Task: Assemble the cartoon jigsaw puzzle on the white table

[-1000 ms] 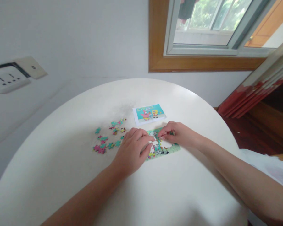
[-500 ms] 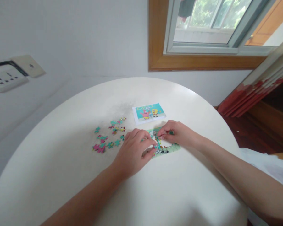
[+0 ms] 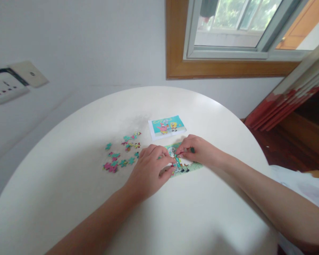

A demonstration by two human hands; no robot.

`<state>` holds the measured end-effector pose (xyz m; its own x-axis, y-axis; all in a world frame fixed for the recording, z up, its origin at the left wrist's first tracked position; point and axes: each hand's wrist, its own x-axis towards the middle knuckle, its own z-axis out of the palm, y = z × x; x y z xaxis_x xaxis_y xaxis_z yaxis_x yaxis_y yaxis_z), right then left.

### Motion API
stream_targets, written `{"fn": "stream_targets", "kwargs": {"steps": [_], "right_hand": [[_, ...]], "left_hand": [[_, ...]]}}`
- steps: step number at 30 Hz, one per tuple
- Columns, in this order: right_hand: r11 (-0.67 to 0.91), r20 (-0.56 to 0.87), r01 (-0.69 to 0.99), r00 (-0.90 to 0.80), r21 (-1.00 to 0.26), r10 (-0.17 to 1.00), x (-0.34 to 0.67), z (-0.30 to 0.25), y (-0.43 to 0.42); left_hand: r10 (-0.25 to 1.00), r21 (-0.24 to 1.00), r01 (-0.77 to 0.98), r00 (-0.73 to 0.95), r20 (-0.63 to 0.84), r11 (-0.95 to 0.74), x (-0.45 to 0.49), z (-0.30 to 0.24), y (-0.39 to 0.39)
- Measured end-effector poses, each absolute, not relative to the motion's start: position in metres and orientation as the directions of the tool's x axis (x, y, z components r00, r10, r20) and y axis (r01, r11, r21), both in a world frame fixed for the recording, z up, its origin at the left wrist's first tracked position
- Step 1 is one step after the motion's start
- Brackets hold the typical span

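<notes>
Puzzle (image 3: pixel 178 168) lies lengthwise left-to-right, top toward the tabletop's far edge (image 3: pixel 159 88), fingertips parted on left hand (image 3: pixel 150 168), pinch unclear on right hand (image 3: pixel 196 150).

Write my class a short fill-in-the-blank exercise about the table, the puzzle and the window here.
1. The loose jigsaw pieces lie on the ____ side of the partly assembled jigsaw puzzle.
2. The printed picture card lies ____ from the person than the jigsaw puzzle.
3. The colour of the tabletop is ____.
4. The wooden frame surrounds a ____ in the wall.

Missing words: left; farther; white; window.
</notes>
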<state>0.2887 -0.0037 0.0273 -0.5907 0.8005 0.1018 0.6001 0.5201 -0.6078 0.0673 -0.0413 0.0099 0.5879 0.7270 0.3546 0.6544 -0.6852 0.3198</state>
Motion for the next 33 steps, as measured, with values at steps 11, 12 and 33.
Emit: {"fn": "stream_targets", "kwargs": {"steps": [11, 12, 33], "right_hand": [[0.568, 0.171, 0.575, -0.597, -0.589, 0.783, 0.292, 0.029, -0.004], [0.573, 0.182, 0.574, -0.596, -0.585, 0.782, 0.293, 0.031, -0.004], [0.622, 0.138, 0.659, -0.631, -0.424, 0.763, 0.293, 0.033, -0.007]], "left_hand": [[0.727, 0.319, 0.655, 0.584, 0.362, -0.685, 0.068, 0.010, -0.041], [0.727, 0.322, 0.654, 0.582, 0.363, -0.684, 0.068, 0.010, -0.041], [0.734, 0.301, 0.671, 0.590, 0.337, -0.677, 0.067, 0.010, -0.041]]}}
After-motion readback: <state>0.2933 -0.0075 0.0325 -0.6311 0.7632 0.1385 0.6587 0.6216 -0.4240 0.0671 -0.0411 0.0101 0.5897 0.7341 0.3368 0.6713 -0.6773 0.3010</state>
